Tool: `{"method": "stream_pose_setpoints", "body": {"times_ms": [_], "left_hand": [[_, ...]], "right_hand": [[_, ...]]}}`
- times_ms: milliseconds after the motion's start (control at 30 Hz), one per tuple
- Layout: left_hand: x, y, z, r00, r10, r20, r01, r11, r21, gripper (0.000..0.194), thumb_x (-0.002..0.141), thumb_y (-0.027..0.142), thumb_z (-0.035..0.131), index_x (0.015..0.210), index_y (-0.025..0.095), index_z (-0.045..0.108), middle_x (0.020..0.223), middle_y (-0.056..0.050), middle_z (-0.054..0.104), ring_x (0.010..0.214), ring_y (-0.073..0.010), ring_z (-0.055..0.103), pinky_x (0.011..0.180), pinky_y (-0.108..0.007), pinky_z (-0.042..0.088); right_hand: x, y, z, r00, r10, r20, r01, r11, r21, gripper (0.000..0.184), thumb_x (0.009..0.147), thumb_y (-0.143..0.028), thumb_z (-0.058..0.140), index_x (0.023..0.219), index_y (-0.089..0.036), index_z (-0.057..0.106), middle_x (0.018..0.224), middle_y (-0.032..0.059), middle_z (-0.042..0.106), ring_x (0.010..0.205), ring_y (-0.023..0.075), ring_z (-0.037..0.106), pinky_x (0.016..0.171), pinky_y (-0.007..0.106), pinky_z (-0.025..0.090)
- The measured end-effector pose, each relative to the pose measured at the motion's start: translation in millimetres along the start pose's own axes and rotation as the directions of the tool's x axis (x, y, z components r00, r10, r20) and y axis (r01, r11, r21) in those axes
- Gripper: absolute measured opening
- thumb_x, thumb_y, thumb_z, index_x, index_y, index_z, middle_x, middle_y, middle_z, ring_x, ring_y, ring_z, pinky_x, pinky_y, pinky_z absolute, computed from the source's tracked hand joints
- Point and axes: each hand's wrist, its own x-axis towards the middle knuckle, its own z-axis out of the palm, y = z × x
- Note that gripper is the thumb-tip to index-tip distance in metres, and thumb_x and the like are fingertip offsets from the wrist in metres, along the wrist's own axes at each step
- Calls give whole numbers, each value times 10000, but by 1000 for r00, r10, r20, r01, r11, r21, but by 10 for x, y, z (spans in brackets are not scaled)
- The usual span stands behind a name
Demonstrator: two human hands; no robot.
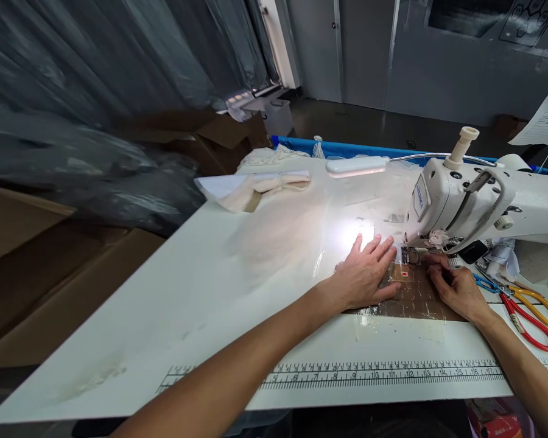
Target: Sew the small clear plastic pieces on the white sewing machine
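A white sewing machine [442, 201] stands at the right, its presser foot [410, 255] down low over the bed. My left hand [369, 274] lies flat with fingers spread, just left of the presser foot, under the bright lamp spot. Close by on the right, my right hand [456, 289] has its fingers bent and drawn together beside the foot; what they hold, if anything, is hidden. A small white tag with a red mark [404, 274] shows between my hands, on a brown, tape-covered plate [420, 298].
Red-handled scissors [532, 325] and yellow-handled scissors [541, 304] lie right of my right hand. A printed ruler [329, 376] runs along the table's front edge. Folded cream cloth [278, 182] lies at the back left. Cardboard boxes [95, 286] stand beyond the left edge.
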Motion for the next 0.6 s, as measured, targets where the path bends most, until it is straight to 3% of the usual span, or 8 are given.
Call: {"method": "stream_pose_setpoints", "body": {"times_ms": [400,600], "left_hand": [[-10,-2,44,999,-40,23,39,999,20,709,968,601,364,1455,86,383,1556,-211,328,1427,-426,314,1114,-655,280],[52,-201,-73,996,-17,85,19,1000,-24,752,925,639,445,1436,88,402,1548,-209,344,1412,-423,339,1110,-642,297]], "right_hand": [[-19,-13,-3,997,-62,36,63,997,-40,266,937,-297,423,1027,-178,643,876,77,680,739,208,648,672,342,519],[-104,-20,97,997,-57,61,64,991,-115,351,951,-304,435,1244,-203,599,1109,112,671,883,237,668,731,371,536]]}}
